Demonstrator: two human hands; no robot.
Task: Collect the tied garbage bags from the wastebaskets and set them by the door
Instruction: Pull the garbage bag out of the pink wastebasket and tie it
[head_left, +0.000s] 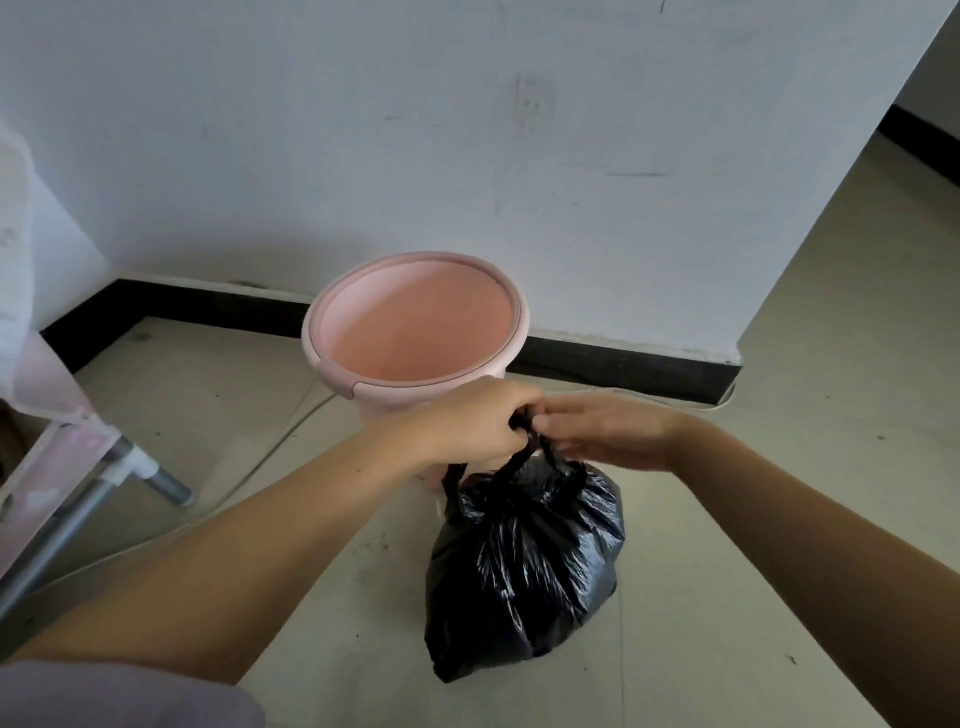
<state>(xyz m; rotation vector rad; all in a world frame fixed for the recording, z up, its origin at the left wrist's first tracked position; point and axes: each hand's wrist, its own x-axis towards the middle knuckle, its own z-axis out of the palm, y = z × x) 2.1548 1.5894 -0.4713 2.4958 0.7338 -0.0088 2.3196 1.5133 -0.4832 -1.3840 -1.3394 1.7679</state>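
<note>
Hanging just in front of the person, a tied black garbage bag (524, 566) dangles by its knotted loops, its bottom close to the tiled floor (779, 467). The left hand (467, 426) has its grip curled tight round those loops, holding the bag. The right hand (613, 434) touches the knot with fingers mostly straight. Just behind stands a pink wastebasket (415, 327), against the white wall (467, 130) and black baseboard (623, 364).
</note>
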